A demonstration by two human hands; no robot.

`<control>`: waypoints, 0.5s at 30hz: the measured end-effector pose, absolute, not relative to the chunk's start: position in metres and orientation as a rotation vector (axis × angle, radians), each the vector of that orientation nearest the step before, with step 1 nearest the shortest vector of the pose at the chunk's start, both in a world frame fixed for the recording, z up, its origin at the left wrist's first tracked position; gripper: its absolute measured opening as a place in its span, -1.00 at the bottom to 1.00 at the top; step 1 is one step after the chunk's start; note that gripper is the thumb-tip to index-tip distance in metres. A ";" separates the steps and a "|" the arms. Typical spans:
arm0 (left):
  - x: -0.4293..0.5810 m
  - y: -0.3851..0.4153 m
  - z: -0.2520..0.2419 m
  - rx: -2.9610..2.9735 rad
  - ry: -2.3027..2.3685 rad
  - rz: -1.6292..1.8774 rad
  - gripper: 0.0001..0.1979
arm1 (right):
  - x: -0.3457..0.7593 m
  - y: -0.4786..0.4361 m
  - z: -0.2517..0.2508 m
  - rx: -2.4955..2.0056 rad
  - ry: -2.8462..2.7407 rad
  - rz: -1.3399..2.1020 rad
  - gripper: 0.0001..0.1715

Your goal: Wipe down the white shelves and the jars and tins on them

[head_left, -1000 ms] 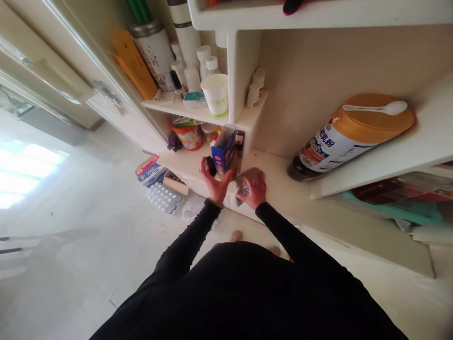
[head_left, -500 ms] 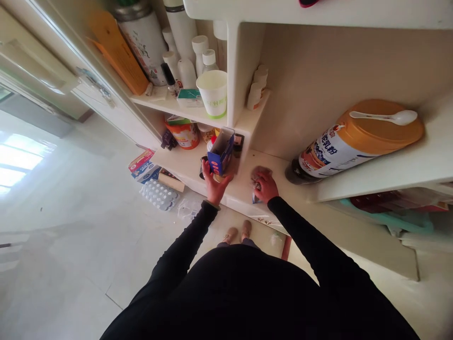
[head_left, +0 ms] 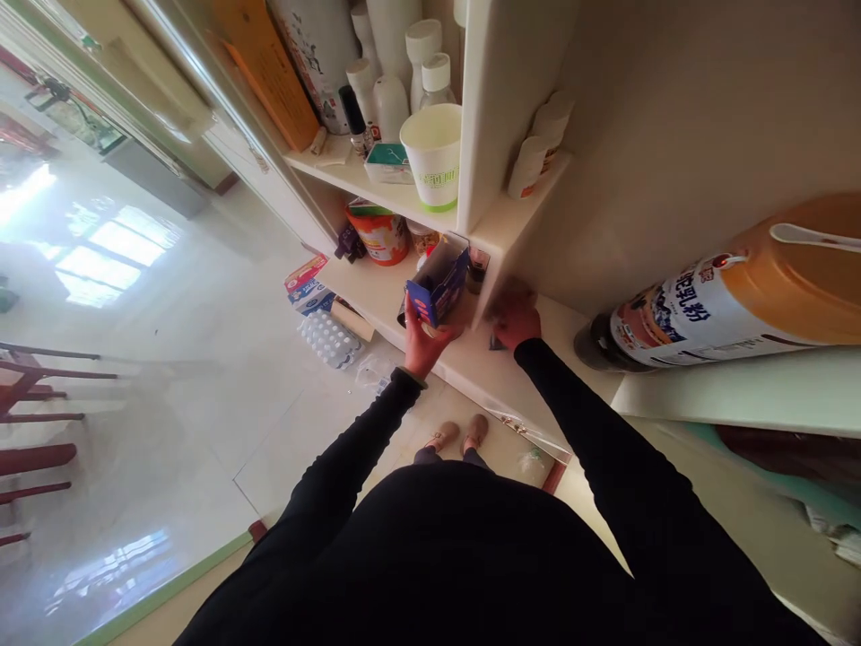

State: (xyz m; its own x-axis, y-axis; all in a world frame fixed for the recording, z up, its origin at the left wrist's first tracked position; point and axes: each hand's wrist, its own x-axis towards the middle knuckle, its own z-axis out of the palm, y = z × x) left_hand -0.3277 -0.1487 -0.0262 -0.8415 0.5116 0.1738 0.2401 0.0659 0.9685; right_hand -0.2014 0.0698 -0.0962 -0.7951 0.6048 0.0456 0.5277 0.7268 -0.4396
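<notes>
My left hand is closed on an open-topped blue box, fingers on its left side and thumb spread along the lower right. The box is tilted at the front of the low shelf, among small containers partly hidden behind it. To its right, my right hand presses a crumpled greyish-brown cloth onto the shelf beside the upright divider. The cloth is blurred and mostly covered by the fingers.
Above stand a paper cup, a small green-white box and several white bottles. An orange-red tub sits further back. A large orange-lidded jar stands at right. Boxes and a blister-like pack lie on the floor.
The view has shifted, moving the shelf contents rightward in the picture. My right hand has slid the cloth deeper, towards the divider. My left hand stays at the blue box.
</notes>
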 end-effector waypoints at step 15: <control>-0.342 -0.133 -0.025 0.630 2.111 1.962 -0.19 | -0.189 0.021 -0.086 -0.761 -2.797 0.680 -0.59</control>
State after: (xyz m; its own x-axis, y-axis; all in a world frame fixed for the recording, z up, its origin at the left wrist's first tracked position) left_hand -0.3422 -0.1326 -0.0246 -0.8915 0.4291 0.1453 0.1761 0.0329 0.9838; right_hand -0.1890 0.0212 -0.0858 -0.8569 0.5141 0.0379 0.4394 0.7668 -0.4679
